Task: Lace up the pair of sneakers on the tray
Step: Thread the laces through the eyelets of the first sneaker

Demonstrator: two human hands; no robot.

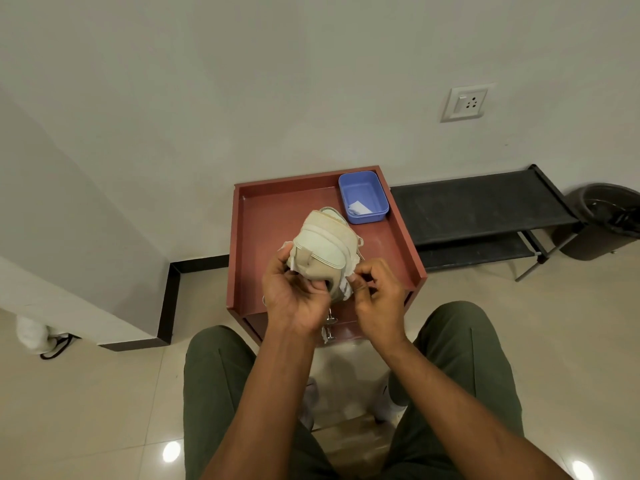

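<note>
Holding the sneaker (pixel 323 249) up above the red tray (pixel 277 216), the left hand (pixel 294 292) has its fingers curled round the heel end, thumb pressed against the beige collar, sole turned away toward the wall. Over on the other side the right hand (pixel 379 292) pinches the white lace (pixel 346 289) at the shoe's edge between thumb and forefinger, the remaining fingers tucked in — whether the tip is lined up with an eyelet can't be told from this angle. Only 1 sneaker shows clearly; a pale sliver behind it may be the second, hard to say. A blue tub (pixel 363 197) with a scrap of paper sits at the tray's far right corner. Risks from here, as a judgement: the shoe is gripped in mid-air by 1 hand, so a firm tug on the lace could twist it loose and drop it — and a frayed or slipping lace end could miss its hole or skip 1, leaving the lacing uneven.
</note>
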